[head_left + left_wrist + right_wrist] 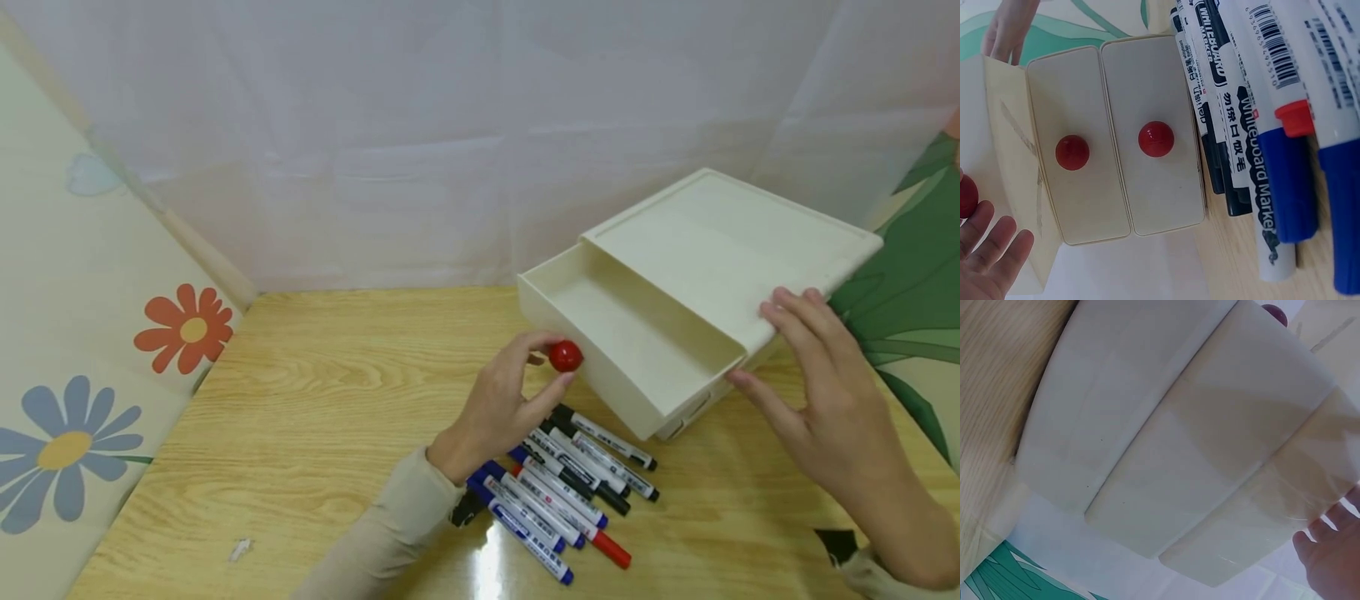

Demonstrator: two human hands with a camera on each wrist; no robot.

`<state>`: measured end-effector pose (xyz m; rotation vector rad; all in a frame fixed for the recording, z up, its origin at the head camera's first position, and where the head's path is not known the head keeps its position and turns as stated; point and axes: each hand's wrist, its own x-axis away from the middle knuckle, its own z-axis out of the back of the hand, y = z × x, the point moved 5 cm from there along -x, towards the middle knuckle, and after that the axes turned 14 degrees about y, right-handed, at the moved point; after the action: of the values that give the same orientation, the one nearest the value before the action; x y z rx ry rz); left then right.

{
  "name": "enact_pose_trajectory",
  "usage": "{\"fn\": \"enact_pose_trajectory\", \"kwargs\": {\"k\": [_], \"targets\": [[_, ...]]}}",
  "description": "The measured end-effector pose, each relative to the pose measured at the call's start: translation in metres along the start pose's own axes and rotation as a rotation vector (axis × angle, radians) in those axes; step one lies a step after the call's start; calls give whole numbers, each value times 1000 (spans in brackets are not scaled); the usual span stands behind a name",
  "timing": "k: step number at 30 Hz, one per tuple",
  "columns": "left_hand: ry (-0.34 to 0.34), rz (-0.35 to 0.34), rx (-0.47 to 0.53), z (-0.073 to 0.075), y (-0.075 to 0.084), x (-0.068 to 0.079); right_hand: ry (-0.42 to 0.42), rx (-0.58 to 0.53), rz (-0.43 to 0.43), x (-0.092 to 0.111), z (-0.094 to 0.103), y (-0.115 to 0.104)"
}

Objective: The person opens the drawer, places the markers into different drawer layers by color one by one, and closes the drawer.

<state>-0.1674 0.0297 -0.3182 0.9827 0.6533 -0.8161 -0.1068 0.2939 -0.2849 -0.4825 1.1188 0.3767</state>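
A cream drawer cabinet (738, 242) stands at an angle on the wooden table. Its top drawer (622, 325) is pulled out, and the part I see inside is bare. My left hand (498, 392) pinches the round red knob (566, 356) on that drawer's front, thumb below and fingers above. In the left wrist view, two lower drawers (1079, 206) sit flush in the cabinet, each with its own red knob (1156, 139). My right hand (840, 400) rests on the cabinet's near top edge with fairly straight fingers, the thumb lower by the side.
Several whiteboard markers (555, 500) with blue, black and red caps lie in a pile in front of the cabinet, close under my left forearm. A pale curtain (375, 167) hangs behind the table (315, 400). Flower-patterned panels (67, 250) flank it.
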Motion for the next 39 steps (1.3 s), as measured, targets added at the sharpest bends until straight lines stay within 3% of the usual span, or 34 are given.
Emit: {"fn": "enact_pose_trajectory", "kwargs": {"k": [14,21,31,33,36,39], "targets": [[-2,-5,6,-2,-1,1,-3,-7,-40,5,0,4],[-2,6,5,-2,-2,2,5,7,24,0,0,1],[-4,23,5,-2,-3,2,-107,46,95,-10,3,5],[-5,23,5,-2,-4,3,-146,53,71,-10,3,7],[-5,22,10,-2,-3,2,-221,53,-30,-4,2,12],[-5,17,15,-3,-2,2,-226,37,-91,1,1,14]]}}
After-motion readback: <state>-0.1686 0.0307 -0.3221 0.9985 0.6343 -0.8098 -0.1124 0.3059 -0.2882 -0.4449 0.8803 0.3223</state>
